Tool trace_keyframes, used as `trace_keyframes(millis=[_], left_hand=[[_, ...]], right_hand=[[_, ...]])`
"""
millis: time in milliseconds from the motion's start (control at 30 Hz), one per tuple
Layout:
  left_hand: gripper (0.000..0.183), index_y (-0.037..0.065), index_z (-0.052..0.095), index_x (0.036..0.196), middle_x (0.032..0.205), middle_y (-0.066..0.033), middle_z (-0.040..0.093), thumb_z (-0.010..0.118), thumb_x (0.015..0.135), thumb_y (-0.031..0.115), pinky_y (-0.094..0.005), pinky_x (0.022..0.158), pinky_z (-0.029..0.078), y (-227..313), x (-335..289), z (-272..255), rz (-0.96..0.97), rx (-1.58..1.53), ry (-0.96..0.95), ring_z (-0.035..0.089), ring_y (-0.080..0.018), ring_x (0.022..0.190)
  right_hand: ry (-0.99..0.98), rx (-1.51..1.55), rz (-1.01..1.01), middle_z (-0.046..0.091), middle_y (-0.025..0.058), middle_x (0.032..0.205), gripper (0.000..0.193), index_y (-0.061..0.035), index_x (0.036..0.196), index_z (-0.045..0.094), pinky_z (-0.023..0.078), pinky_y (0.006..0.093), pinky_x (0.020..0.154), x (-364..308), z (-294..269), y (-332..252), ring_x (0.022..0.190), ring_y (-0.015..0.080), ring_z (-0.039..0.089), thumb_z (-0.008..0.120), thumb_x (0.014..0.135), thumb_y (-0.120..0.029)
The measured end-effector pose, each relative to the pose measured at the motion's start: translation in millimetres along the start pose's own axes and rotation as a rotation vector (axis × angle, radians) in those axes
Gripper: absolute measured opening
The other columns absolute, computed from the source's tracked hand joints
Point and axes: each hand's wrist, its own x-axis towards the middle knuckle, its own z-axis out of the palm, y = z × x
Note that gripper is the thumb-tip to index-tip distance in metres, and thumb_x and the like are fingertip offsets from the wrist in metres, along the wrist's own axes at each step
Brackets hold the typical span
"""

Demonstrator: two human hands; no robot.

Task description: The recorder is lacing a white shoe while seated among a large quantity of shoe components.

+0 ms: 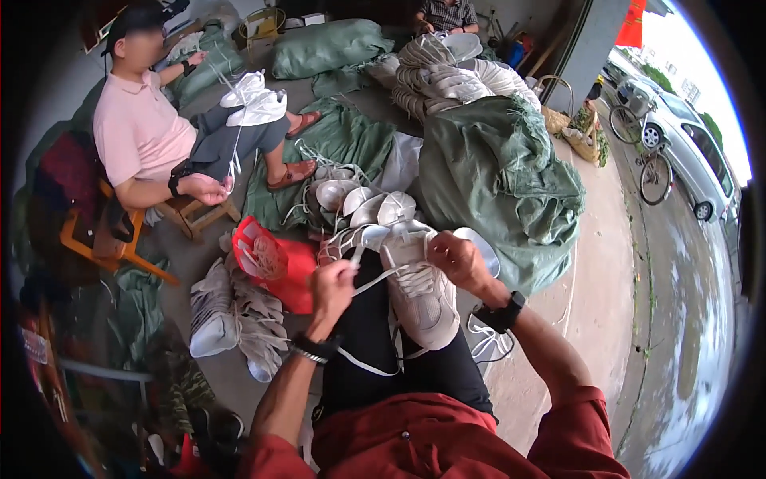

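Note:
A white and beige sneaker upper [424, 310] rests on my lap across the dark trousers, its toe toward me. White laces [416, 279] criss-cross its front. My left hand [333, 289] is closed on a white shoelace [375, 283], which stretches from the fingers to the lacing; a short white end sticks up above the fist. On the other side, my right hand [461, 262] is pinched closed beside the shoe's opening; what lies between its fingertips is too small to make out. A loose lace loop [367, 367] hangs below the shoe on the left.
A red bag [297, 275] and stacked shoe uppers [214, 311] lie to my left. More uppers [365, 203] sit ahead, near a big green sack [499, 184]. At left a seated person [152, 136] handles white shoes [257, 102]. Another person [447, 14] sits at the back.

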Motion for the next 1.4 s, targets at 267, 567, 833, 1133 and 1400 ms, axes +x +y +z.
trace_keyframes(millis=[267,567,833,1133,1400], left_hand=[[0.013,0.0,0.058,0.078,0.05,-0.0025,0.051,0.055,0.083,0.011,-0.022,0.032,0.033,34,8,24,-0.328,-0.171,-0.434,0.045,-0.0077,0.037],[0.021,0.001,0.059,0.074,0.045,-0.0062,0.049,0.053,0.084,0.018,-0.0277,0.034,0.037,42,6,18,-0.322,-0.203,-0.456,0.049,-0.0136,0.034],[0.016,0.003,0.06,0.072,0.061,-0.0178,0.058,0.053,0.079,0.017,-0.0391,0.052,0.046,34,3,30,-0.189,0.07,-0.353,0.058,-0.0351,0.058],[0.015,0.001,0.054,0.065,0.063,-0.0205,0.054,0.055,0.075,0.013,-0.0451,0.054,0.041,52,-3,45,0.017,0.283,-0.129,0.053,-0.0409,0.065],[0.017,0.001,0.059,0.072,0.074,-0.0218,0.059,0.055,0.076,0.017,-0.0454,0.06,0.044,39,-1,55,-0.318,0.08,-0.215,0.056,-0.0409,0.072]], right_hand=[[0.046,-0.171,-0.258,0.059,0.0121,0.097,0.015,-0.0052,0.086,0.062,0.046,0.0353,0.074,28,1,4,0.086,0.0281,0.056,0.066,0.071,-0.01],[-0.213,-0.248,-0.265,0.055,0.0041,0.114,0.014,-0.0154,0.081,0.066,0.034,0.0451,0.088,32,40,3,0.113,0.026,0.043,0.064,0.068,-0.019],[-0.264,-0.3,-0.258,0.053,0.0038,0.117,0.013,-0.0176,0.078,0.066,0.032,0.0428,0.091,30,37,-9,0.114,0.027,0.042,0.065,0.065,-0.018],[-0.225,-0.312,-0.234,0.053,0.0047,0.118,0.01,-0.0188,0.07,0.067,0.031,0.0426,0.092,27,44,-3,0.112,0.0274,0.043,0.065,0.061,-0.02],[-0.161,-0.333,-0.265,0.054,0.007,0.117,0.015,-0.0176,0.075,0.068,0.031,0.0419,0.092,24,49,-5,0.111,0.0283,0.043,0.063,0.061,-0.021]])
